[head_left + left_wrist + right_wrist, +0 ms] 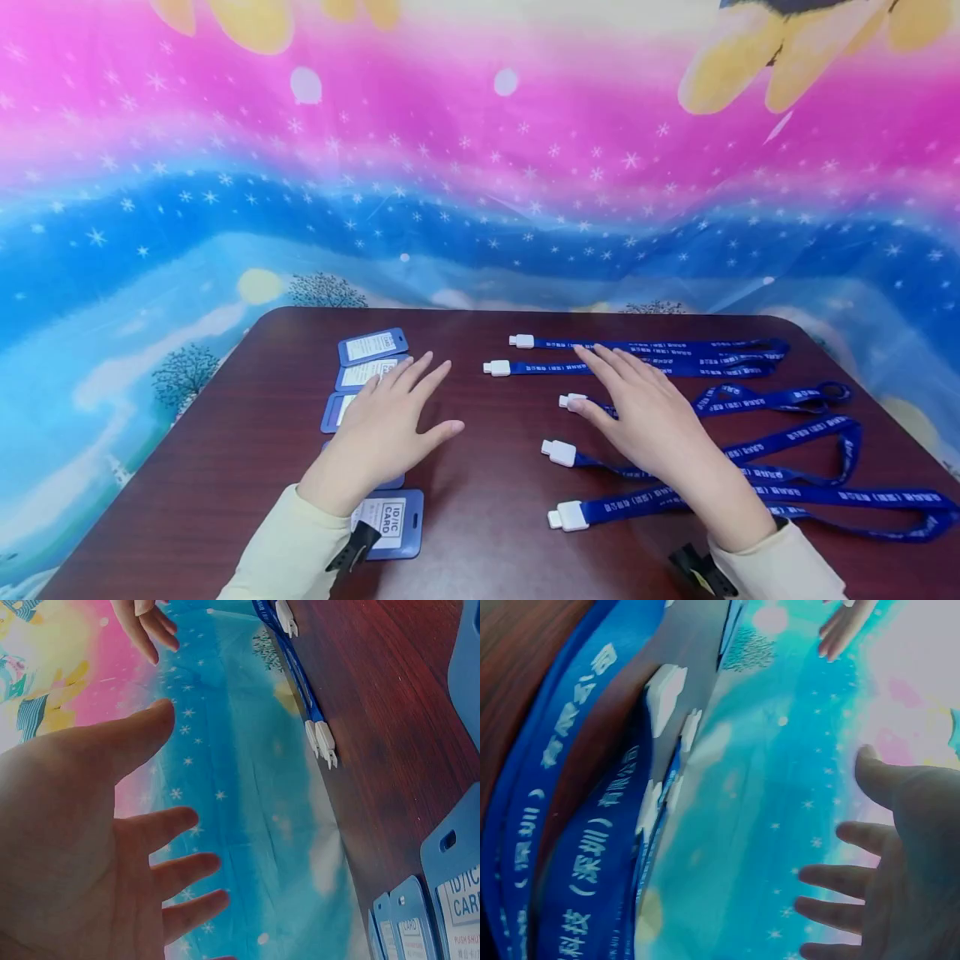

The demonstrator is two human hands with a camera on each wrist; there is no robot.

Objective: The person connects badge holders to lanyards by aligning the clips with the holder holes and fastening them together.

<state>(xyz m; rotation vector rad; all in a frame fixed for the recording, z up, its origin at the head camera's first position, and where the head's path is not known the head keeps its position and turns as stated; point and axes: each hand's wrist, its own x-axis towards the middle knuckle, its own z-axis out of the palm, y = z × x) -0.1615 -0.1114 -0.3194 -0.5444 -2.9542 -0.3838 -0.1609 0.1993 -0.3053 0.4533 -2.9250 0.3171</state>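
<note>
My left hand (386, 425), fingers spread and holding nothing, hovers over a column of blue ID card holders (406, 542) on the left half of the table. It hides part of the middle holders in the head view. My right hand (648, 417) is spread too, palm down above several blue lanyards (802, 493) with white printed lettering and white plastic clips (567, 515) at their left ends. In the left wrist view, the card holders (450, 847) lie beyond the fingers, slots at their ends. The right wrist view shows lanyard straps (592, 847) beside the empty hand (900, 855).
The dark reddish-brown table (480, 467) has rounded far corners. A colourful backdrop cloth (450, 167) with snowflakes hangs right behind it. Black straps (354, 546) sit on both wrists, over light sleeves (288, 542).
</note>
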